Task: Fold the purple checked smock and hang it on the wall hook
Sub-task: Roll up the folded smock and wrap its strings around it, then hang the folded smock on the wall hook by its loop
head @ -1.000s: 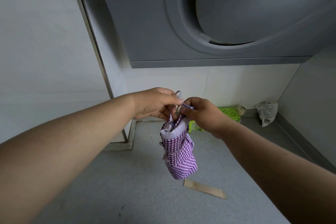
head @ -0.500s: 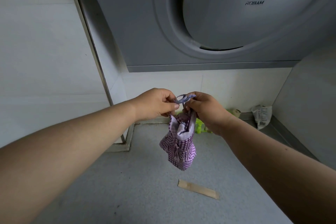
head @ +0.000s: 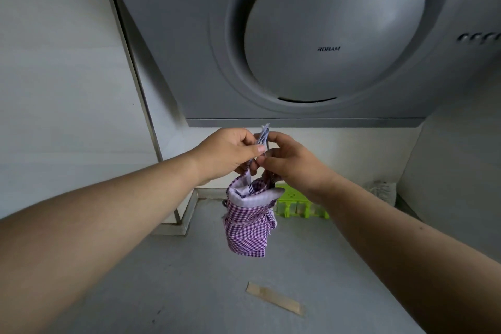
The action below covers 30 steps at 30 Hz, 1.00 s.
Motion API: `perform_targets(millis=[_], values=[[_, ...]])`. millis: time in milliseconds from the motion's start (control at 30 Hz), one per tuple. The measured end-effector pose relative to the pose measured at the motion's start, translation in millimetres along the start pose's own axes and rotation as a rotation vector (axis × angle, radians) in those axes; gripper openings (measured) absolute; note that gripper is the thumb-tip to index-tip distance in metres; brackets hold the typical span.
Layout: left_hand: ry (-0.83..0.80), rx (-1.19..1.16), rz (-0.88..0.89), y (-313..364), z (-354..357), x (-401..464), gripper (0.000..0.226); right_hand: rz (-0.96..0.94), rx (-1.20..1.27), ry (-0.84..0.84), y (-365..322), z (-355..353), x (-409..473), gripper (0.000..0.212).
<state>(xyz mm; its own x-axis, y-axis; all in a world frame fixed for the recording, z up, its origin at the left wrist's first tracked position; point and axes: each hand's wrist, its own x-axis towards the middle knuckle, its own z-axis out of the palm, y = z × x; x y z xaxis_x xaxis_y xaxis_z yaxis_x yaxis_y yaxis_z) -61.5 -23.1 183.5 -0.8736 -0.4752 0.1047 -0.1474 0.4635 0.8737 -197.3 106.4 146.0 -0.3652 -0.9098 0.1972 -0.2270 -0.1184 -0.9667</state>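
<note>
left hand (head: 227, 153): fingers curled in tight, thumb pressed over the smock's thin strap (head: 263, 135) — pinching it right at the top of the bundle.
right hand (head: 291, 160): same deal, fingers bent round the strap from the other side, thumb tip meeting the left thumb. Both hands are touching each other at the pinch.
smock (head: 248, 221): purple checked, folded up into a small chunky bundle, dangling in mid-air straight below the two hands, pale lining showing at the top. It's clear of the worktop (head: 189, 279), not resting on anything. A frayed strap end pokes up above the fingers.
vs half a second ago: hands have come up a bit closer to the lower edge of the range hood (head: 298, 35), and the strap loop that lay flat between the thumbs now stands upright. Bundle hangs much the same.
around: grey ROBAM hood fills the top of the view; green plastic basket (head: 298, 203) behind the smock by the back wall, partly hidden by the right wrist; a crumpled bag (head: 382, 191) in the far right corner; a flat wooden strip (head: 275, 298) lying on the worktop nearer the camera.
hook: can't spot one in this view.
</note>
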Motion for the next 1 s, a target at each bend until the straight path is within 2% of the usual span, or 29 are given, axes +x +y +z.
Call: perform_targets(millis=[100,300,500,634,800,1001], values=[[0.072,-0.005,0.007,24.5,-9.5,-12.3,0.016,-0.086,-0.025,-0.031,-28.6,0.8,2.6,0.034],[0.162,0.035,0.028,57.7,-41.8,-27.2,0.016,-0.180,-0.065,0.046,-74.5,19.7,17.5,0.013],[0.244,0.101,0.039,78.1,-89.4,-44.6,0.014,-0.210,-0.126,0.163,-123.5,46.9,37.4,0.030],[0.267,0.100,0.048,85.7,-130.5,-57.7,0.013,-0.284,-0.320,0.179,-157.6,73.9,56.9,0.027],[0.328,0.122,0.069,93.4,-180.0,-70.5,0.011,-0.372,-0.449,0.146,-196.7,111.5,87.3,0.028],[0.407,0.140,0.095,92.8,-262.7,-82.9,0.013,-0.405,-0.472,0.120,-242.1,173.2,130.9,0.026]])
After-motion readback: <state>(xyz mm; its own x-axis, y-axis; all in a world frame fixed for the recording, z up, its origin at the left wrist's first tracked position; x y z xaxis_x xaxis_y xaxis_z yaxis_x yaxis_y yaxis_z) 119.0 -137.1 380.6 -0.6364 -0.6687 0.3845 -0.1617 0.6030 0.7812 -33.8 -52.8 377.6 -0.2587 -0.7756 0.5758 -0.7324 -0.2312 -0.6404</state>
